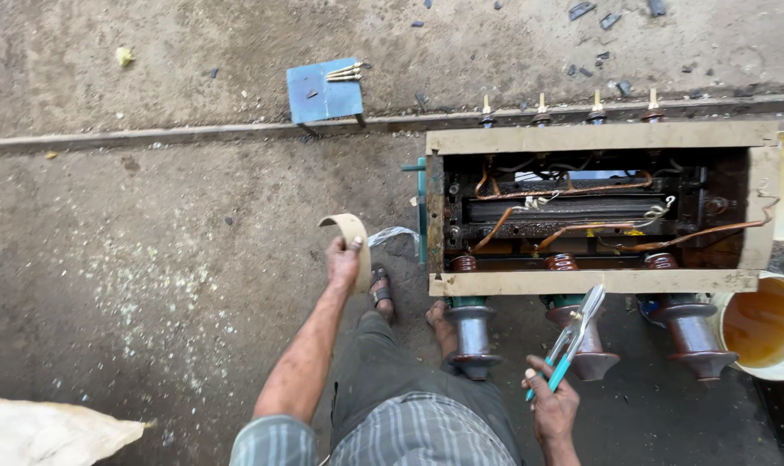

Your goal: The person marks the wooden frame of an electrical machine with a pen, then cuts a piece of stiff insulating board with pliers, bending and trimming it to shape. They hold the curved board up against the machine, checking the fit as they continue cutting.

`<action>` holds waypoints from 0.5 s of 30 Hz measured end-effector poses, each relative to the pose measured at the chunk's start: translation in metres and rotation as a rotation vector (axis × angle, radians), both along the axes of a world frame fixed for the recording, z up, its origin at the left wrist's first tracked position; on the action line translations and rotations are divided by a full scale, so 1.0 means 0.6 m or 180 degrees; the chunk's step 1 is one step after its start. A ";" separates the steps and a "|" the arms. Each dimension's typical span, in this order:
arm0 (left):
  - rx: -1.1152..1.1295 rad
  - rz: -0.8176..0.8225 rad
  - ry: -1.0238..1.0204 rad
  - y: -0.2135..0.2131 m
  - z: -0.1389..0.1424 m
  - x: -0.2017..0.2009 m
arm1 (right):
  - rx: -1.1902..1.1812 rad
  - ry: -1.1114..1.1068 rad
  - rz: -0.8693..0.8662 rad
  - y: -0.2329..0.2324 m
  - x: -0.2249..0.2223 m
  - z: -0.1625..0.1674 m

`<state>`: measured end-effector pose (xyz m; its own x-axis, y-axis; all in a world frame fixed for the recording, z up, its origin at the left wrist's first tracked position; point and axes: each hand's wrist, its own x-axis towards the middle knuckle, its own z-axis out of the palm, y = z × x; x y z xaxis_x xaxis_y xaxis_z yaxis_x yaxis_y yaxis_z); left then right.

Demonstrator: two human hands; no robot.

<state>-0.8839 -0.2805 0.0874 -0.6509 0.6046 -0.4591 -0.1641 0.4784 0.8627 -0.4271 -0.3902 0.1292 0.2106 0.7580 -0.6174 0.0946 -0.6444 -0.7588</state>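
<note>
Risk as I judge it: pliers (pixel 572 338) swing near the brown insulators (pixel 582 345) & could chip one; my right hand (pixel 552 406) is clamped on the blue grips, jaws pointing up; left hand (pixel 344 261) fingers pinch a curled tan strip (pixel 350 231), arching over my thumb, left of the open tank (pixel 599 138).

Blue stool (pixel 324 95), teal-handled pliers (pixel 570 342), brown insulators (pixel 690 332), tan paper strip (pixel 351 235), striped grey shirt (pixel 409 436)
</note>
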 end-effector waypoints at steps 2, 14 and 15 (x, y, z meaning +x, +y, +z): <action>0.0350 0.0525 -0.0359 -0.049 0.040 -0.010 | 0.0098 0.0073 0.0175 0.015 -0.007 0.018; 0.2728 0.0151 -0.2638 -0.179 0.262 -0.165 | 0.0349 0.0153 0.0919 -0.072 -0.234 0.083; 0.2809 0.0123 -0.2633 -0.183 0.255 -0.193 | 0.0126 0.0105 0.0953 -0.086 -0.258 0.087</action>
